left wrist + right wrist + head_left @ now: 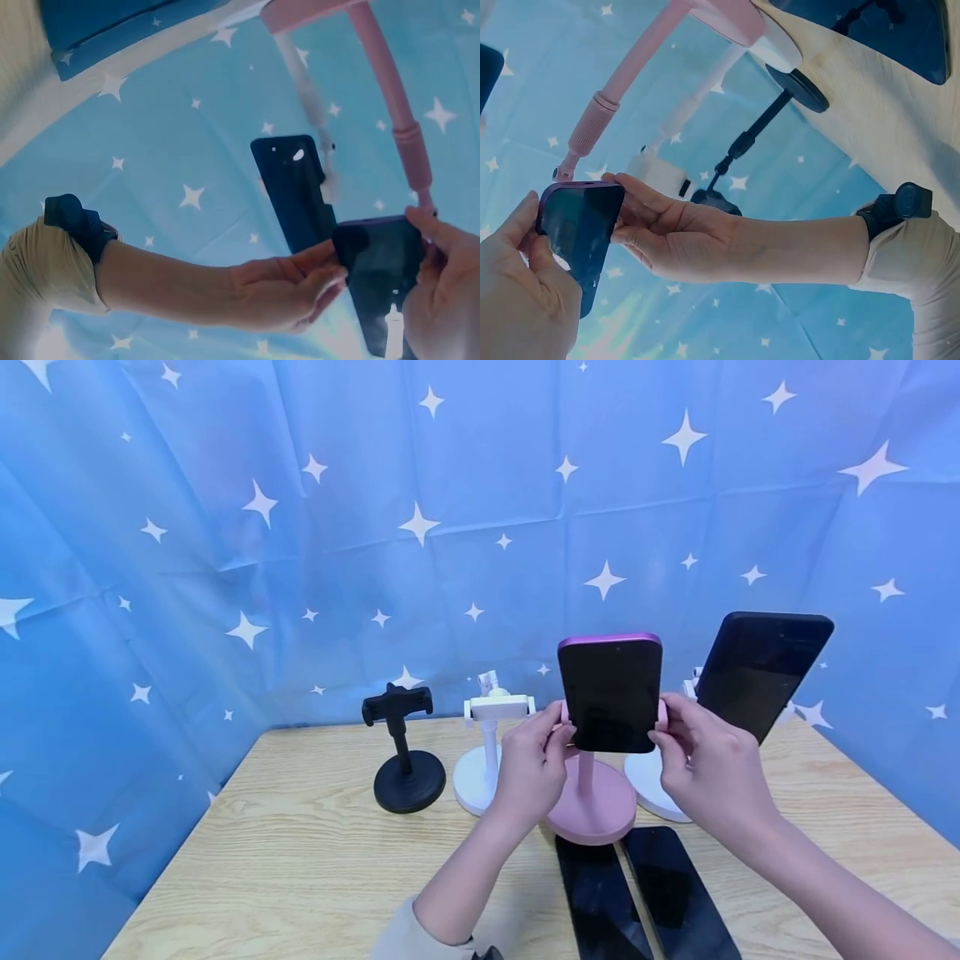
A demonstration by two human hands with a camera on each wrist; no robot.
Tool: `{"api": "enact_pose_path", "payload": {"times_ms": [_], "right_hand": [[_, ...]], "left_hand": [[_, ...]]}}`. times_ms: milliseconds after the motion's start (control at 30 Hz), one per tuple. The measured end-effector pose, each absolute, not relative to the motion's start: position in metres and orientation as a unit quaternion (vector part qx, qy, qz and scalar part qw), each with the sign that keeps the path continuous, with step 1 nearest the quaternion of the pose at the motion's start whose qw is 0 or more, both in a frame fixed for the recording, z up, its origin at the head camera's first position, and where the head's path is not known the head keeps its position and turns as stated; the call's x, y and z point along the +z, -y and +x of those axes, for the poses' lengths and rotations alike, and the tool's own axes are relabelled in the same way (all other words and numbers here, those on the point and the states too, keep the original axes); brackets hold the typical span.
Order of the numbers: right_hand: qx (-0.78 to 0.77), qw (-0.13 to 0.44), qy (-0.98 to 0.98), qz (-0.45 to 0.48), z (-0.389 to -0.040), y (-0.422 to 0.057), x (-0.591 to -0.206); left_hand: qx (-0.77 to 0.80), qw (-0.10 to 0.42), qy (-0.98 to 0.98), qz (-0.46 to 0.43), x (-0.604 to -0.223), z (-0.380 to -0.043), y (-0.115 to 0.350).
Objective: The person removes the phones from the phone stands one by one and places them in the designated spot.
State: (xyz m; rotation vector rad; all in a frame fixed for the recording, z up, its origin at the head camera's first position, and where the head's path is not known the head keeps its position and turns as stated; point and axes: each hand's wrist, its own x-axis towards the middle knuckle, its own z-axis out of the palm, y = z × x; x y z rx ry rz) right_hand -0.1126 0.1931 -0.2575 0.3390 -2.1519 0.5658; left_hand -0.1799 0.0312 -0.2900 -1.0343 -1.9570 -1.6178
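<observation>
A phone with a purple-pink rim [611, 693] faces me, seated at the head of a pink phone stand [592, 814]. My left hand [528, 768] pinches its left edge beside one pink clamp end, thumb in front. At the opposite edge my right hand [712, 768] grips likewise, by the other clamp end [662, 715]. In the left wrist view both hands are on the phone [379, 251], with the pink stem [397, 112] behind it. The right wrist view shows the phone [585, 217] between the thumbs and fingers; the clamp's back is hidden.
Left of the pink stand are a white stand [472, 781] and a black stand [408, 781]. A large black phone [761, 668] leans in another white stand [652, 785] at right. Two dark phones, one left [600, 897] and one right [678, 893], lie in front on the wooden table [300, 860].
</observation>
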Motion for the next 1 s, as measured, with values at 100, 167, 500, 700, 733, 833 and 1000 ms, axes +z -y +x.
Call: {"api": "enact_pose_path", "payload": {"times_ms": [100,167,500,700,733,833,1000], "right_hand": [[0.232,0.423,0.865,0.139,-0.107,-0.191,-0.255],[0.240,0.418,0.864,0.144,-0.104,-0.189,-0.255],[0.300,0.402,0.844,0.189,-0.100,-0.177,-0.258],[0.332,0.399,0.818,0.249,-0.102,-0.166,-0.261],[0.335,0.397,0.815,0.258,-0.103,-0.164,-0.262],[0.345,0.390,0.804,0.286,-0.106,-0.159,-0.265],[0.361,0.367,0.796,0.317,-0.106,-0.152,-0.271]], "left_hand": [[-0.584,0.181,0.696,-0.377,-0.286,-0.175,-0.024],[-0.585,0.172,0.694,-0.383,-0.283,-0.171,-0.018],[-0.587,0.112,0.710,-0.374,-0.273,-0.157,0.015],[-0.596,0.088,0.718,-0.349,-0.272,-0.148,0.037],[-0.594,0.093,0.720,-0.347,-0.272,-0.146,0.041],[-0.591,0.106,0.720,-0.347,-0.275,-0.142,0.050],[-0.596,0.107,0.715,-0.349,-0.282,-0.138,0.063]]}}
